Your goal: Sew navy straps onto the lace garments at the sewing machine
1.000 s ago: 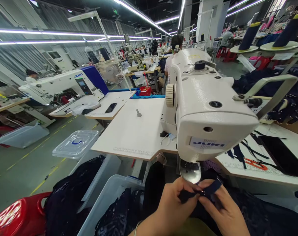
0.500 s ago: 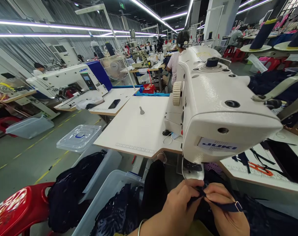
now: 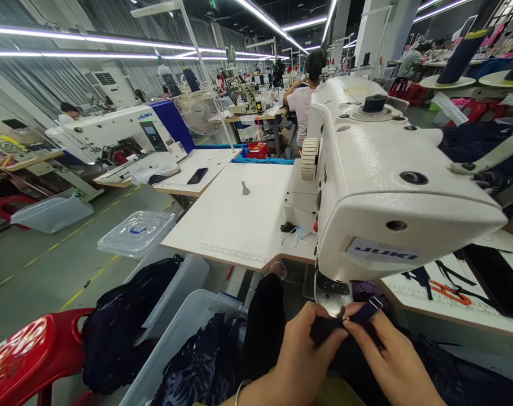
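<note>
In front of the sewing machine's needle end, my left hand (image 3: 305,347) pinches dark navy fabric (image 3: 323,330) between thumb and fingers. My right hand (image 3: 391,352) is closed beside it, gripping a navy strap (image 3: 363,313) at the point where it meets that fabric. A metal slider (image 3: 375,303) sits near the strap's upper end, above the right fingers. Something small and gold-coloured shows between the two hands' fingertips. More dark cloth hangs below, partly hidden by the hands. Just above the hands is the white JUKI sewing machine (image 3: 391,192).
Orange-handled scissors (image 3: 451,292), dark strap pieces and a black tablet-like object (image 3: 495,279) lie on the right table. A clear bin (image 3: 184,332) of navy garments stands at lower left, near a red stool (image 3: 31,352). A metal piece (image 3: 245,189) rests on the white table (image 3: 222,220).
The strap's slider end has swung from the right of my right hand to above its fingers. My right hand has turned, its fingers now pointing more upward. Both hands stay close together.
</note>
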The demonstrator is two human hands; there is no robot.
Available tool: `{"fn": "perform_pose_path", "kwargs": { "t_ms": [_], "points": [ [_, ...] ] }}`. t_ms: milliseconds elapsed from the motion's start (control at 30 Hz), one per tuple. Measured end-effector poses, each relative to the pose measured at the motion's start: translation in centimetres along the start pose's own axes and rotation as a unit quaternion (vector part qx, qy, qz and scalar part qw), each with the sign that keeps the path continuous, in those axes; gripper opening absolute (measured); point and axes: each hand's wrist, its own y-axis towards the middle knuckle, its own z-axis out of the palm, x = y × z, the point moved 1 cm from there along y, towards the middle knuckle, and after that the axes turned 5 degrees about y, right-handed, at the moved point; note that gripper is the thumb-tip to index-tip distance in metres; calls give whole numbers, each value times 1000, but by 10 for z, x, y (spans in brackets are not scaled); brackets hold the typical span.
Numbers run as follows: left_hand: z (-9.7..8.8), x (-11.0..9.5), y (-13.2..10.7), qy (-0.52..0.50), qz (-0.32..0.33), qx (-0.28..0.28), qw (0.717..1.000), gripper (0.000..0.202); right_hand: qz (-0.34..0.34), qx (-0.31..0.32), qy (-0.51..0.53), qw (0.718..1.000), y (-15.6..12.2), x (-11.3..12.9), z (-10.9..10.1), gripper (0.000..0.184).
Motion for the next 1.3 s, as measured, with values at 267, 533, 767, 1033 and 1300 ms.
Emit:
{"fn": "perform_pose_path", "kwargs": {
  "t_ms": [267,533,767,1033,1300],
  "points": [
    [-18,4,8,278,314,-223,880,24,30,7,-38,999,17,-13,5,8],
    [-24,2,19,459,470,7,754,32,170,20,97,981,27,-26,2,22],
    [-20,4,17,461,444,-25,768,30,226,19,248,942,31,-38,2,37],
    [-15,3,17,472,442,-50,761,30,166,-26,114,979,43,-56,-3,25],
    [-5,7,24,472,414,-97,772,25,109,19,24,994,65,-46,1,29]
  ]
}}
